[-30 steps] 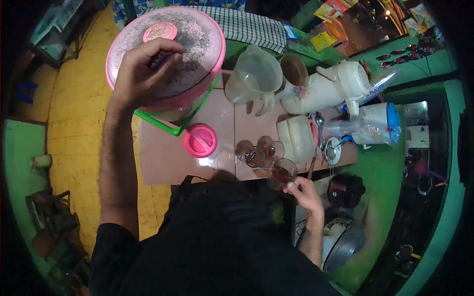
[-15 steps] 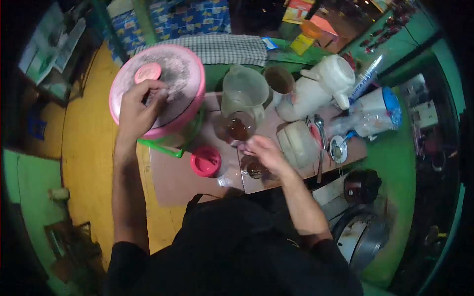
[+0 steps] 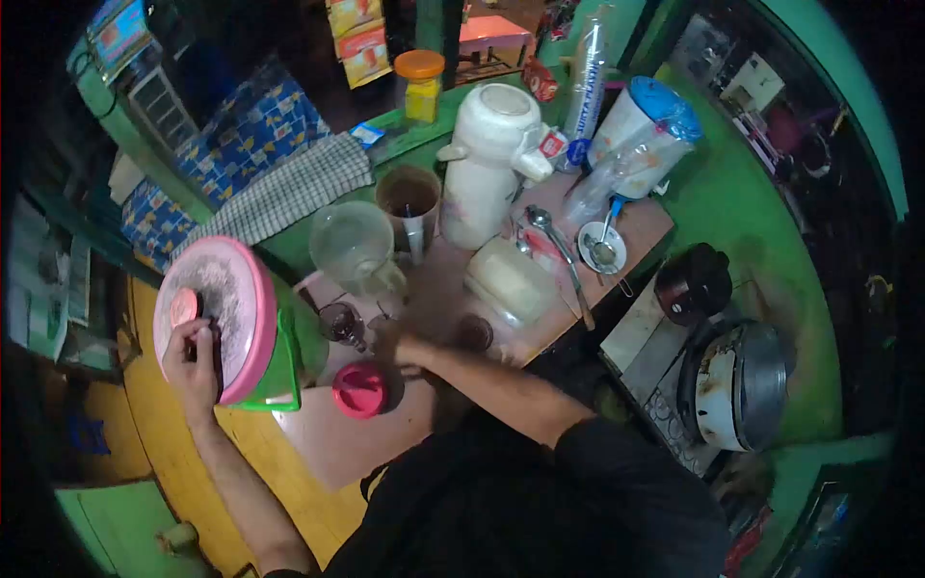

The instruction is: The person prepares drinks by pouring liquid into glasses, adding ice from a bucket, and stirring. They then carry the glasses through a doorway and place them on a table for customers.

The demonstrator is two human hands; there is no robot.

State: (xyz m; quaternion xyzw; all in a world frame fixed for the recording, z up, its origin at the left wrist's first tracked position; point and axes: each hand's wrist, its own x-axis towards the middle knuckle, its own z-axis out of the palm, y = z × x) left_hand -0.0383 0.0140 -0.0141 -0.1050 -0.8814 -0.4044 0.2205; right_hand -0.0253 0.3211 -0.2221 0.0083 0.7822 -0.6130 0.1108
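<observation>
My left hand (image 3: 192, 371) is at the large container's pink lid (image 3: 227, 279), its fingers curled against the round pink knob (image 3: 185, 306). Below the lid shows the green container body (image 3: 304, 332) with a bright green handle. My right hand (image 3: 397, 347) is smeared by motion over the table, so its fingers do not show clearly. Just left of it stands a glass mug (image 3: 341, 324) with dark brown liquid. A small pink bowl (image 3: 360, 390) sits nearer to me. Another glass (image 3: 473, 333) with dark contents stands right of my right hand.
Behind stand a clear plastic pitcher (image 3: 353, 243), a brownish cup (image 3: 409, 197) and a white thermos jug (image 3: 489, 164). To the right are a lidded box (image 3: 511, 279), a ladle (image 3: 559, 236) and a strainer on a white bowl (image 3: 602, 249). Pots (image 3: 742, 385) stand far right.
My view has swung to the right. My right hand has come away from the glass mug's handle, and the mug stands on the table. My left hand stays at the lid.
</observation>
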